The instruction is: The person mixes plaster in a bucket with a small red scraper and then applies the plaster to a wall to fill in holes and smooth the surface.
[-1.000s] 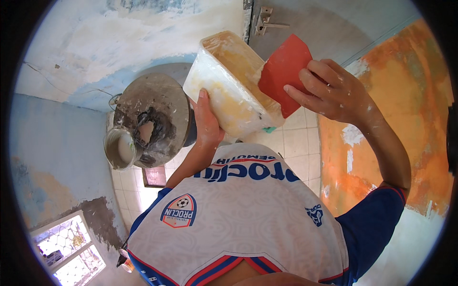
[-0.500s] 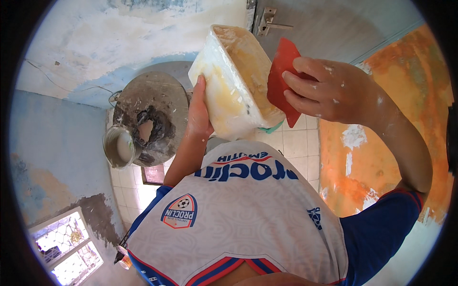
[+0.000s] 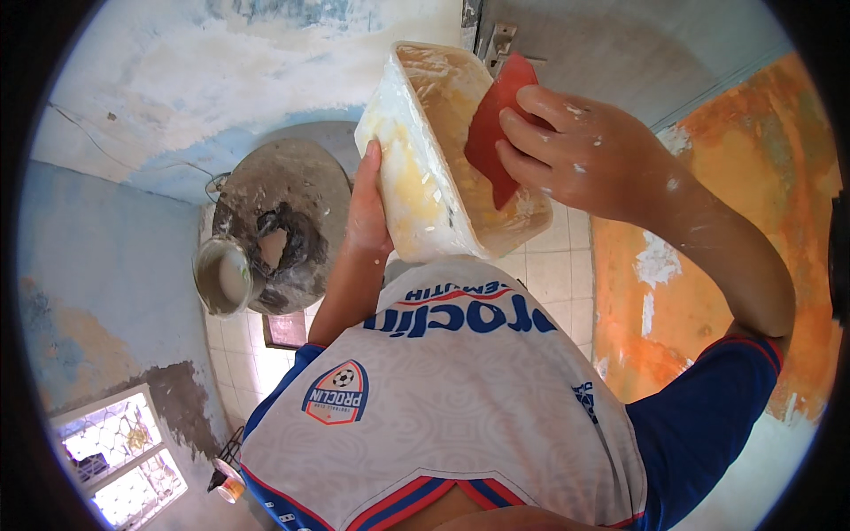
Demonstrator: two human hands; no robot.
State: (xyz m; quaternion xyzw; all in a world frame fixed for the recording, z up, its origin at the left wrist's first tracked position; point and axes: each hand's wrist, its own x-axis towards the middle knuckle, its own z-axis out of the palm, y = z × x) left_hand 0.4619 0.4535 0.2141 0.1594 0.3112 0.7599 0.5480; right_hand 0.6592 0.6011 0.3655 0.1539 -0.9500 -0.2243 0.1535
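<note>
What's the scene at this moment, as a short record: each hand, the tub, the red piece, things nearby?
Left hand: supporting the white tub, thumb along its side
Right hand: gripping the red scraper
Tub: tilted, opening toward the right, pale residue inside
Scraper: across the tub's opening; contact with the inside unclear
Nearby, left: round grey top bearing crumpled black plastic; pale-filled container at its edge

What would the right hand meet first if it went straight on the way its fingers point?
Most likely the smeared inside of the white tub, with the red scraper held by the right hand arriving first; depth is unclear, so present contact can't be judged.
</note>
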